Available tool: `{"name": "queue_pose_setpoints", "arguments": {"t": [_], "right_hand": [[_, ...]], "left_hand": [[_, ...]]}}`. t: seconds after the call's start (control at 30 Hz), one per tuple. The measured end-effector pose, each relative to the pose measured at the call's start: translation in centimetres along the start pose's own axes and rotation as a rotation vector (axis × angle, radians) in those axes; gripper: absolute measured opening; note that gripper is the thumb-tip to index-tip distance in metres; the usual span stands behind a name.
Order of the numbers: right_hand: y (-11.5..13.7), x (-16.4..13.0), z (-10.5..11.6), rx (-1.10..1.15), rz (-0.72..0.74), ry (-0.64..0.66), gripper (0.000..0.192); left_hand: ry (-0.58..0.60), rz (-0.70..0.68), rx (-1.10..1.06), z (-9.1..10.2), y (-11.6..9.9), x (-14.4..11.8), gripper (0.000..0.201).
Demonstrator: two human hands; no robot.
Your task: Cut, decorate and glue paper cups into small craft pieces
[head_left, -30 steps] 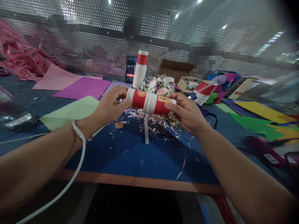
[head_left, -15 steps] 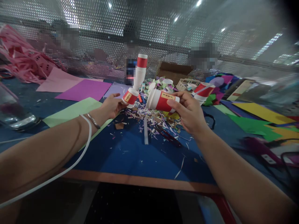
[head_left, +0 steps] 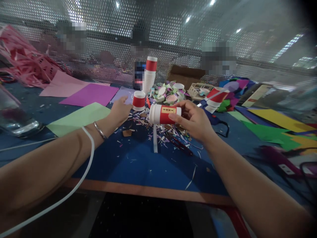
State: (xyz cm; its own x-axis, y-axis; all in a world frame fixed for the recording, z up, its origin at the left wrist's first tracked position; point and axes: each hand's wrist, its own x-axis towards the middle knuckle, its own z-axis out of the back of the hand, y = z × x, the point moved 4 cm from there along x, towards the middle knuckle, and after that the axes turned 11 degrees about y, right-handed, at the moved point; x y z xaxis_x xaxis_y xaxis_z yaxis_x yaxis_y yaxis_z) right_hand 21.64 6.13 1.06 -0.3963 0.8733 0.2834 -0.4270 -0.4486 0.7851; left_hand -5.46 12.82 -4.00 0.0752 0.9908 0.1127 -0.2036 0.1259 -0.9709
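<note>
My right hand point(head_left: 194, 120) grips a short nest of red-and-white paper cups point(head_left: 165, 114), held sideways above the paper scraps. Their rims point left, and a yellow label shows on the red band. Another red-and-white paper cup point(head_left: 139, 100) stands upright among the scraps. Close against its left side is my left hand point(head_left: 121, 110), thumb apart from the fingers; whether a fingertip still touches the cup is hard to see. Behind that cup rises a tall, leaning stack of paper cups point(head_left: 150, 76). A translucent glue stick point(head_left: 155, 140) lies in front, beside dark scissors point(head_left: 182, 146).
Paper scraps point(head_left: 170, 96) are heaped at the centre back. A glue gun point(head_left: 210, 114) and more cups point(head_left: 218, 97) sit right of them. Coloured sheets point(head_left: 89, 95) lie left, others point(head_left: 277, 119) right. A white cable point(head_left: 84, 172) crosses my left forearm. Perforated metal point(head_left: 104, 43) stands behind.
The cup by my left hand has gone from tilted to upright, and the hand's hold has loosened. My right hand has brought its cups slightly left and down.
</note>
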Motion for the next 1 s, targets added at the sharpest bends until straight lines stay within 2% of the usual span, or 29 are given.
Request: {"name": "queue_pose_setpoints", "arguments": {"t": [0.07,0.1,0.17,0.23,0.27,0.33,0.47,0.57,0.63,0.7,0.77,0.93,1.0], "right_hand": [[0.2,-0.1,-0.3,-0.037,-0.008,0.04,0.041],[0.4,-0.1,-0.5,-0.049,-0.01,0.06,0.042],[0.7,-0.2,-0.8,-0.063,-0.012,0.095,0.042],[0.9,-0.3,-1.1,-0.063,-0.013,0.112,0.041],[1.1,-0.3,-1.2,-0.057,-0.012,0.116,0.041],[1.2,-0.4,-1.3,-0.046,-0.005,0.121,0.04],[1.3,-0.5,-1.1,-0.037,0.017,0.093,0.042],[1.5,-0.5,-0.5,-0.022,0.032,0.033,0.043],[1.7,-0.6,-0.3,-0.024,0.036,0.005,0.042],[1.8,-0.7,-0.3,-0.041,0.04,0.005,0.04],[2.0,-0.8,-0.6,-0.081,0.04,0.036,0.04],[2.6,-1.1,-1.6,-0.222,0.052,0.137,0.044],[2.9,-1.1,-1.7,-0.239,0.066,0.137,0.045]], "left_hand": [[-0.032,-0.048,0.052,0.3,-1.3,-1.1,0.064],[0.032,-0.113,0.088,0.0,-2.2,-1.8,0.059],[0.32,-0.203,0.054,-1.3,-3.9,-3.4,0.049],[0.583,-0.207,0.091,-2.5,-4.9,-4.9,0.064],[0.663,-0.217,0.136,-2.9,-5.2,-5.5,0.072],[0.706,-0.279,0.268,-3.0,-5.5,-5.9,0.078],[0.653,-0.367,0.606,-2.0,-5.3,-4.9,0.079],[0.537,-0.417,0.714,-0.5,-5.3,-4.0,0.069],[0.445,-0.378,0.632,0.4,-5.2,-3.4,0.062],[0.398,-0.307,0.469,0.9,-4.7,-3.1,0.068],[0.379,-0.238,0.43,1.1,-4.0,-2.9,0.073],[0.427,-0.097,0.651,1.6,-2.8,-2.6,0.074],[0.36,-0.104,0.706,2.2,-3.4,-2.8,0.083]]}}
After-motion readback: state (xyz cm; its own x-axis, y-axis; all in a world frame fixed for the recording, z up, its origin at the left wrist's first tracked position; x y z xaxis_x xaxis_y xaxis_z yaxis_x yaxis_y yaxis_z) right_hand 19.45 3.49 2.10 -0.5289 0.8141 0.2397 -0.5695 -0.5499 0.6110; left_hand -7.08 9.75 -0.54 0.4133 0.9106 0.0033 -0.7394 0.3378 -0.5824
